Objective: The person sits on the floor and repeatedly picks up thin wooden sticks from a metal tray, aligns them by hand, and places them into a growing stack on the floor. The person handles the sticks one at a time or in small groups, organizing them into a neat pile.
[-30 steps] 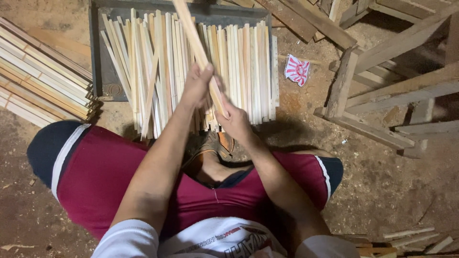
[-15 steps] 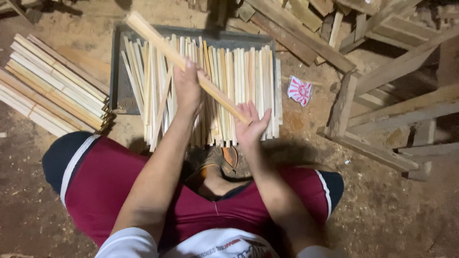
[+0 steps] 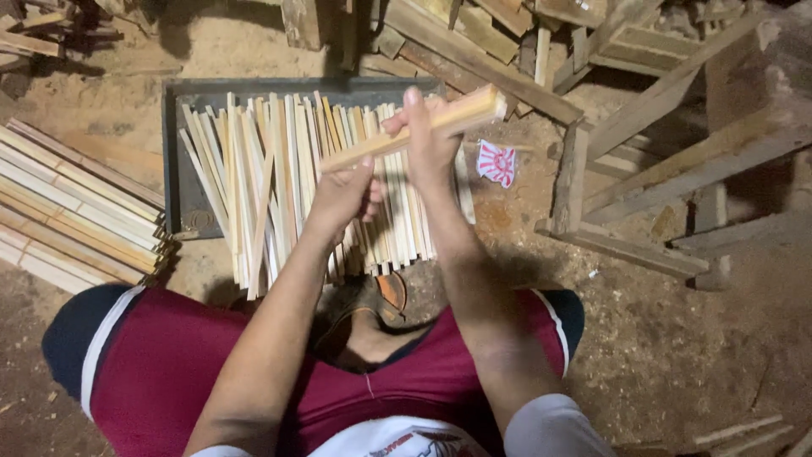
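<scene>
one head-worn view looks steeply down from close above the lap, facing forward over a floor tray [image 3: 173,152]; no second view.

Both forearms were bare to above the elbow. Maroon shorts [image 3: 169,364] covered both thighs, each leg ending in a dark navy cuff set off by a thin white stripe. A white shirt [image 3: 406,440] with a dark printed motif showed just below the shorts, its short white sleeve [image 3: 550,427] beside it.
</scene>
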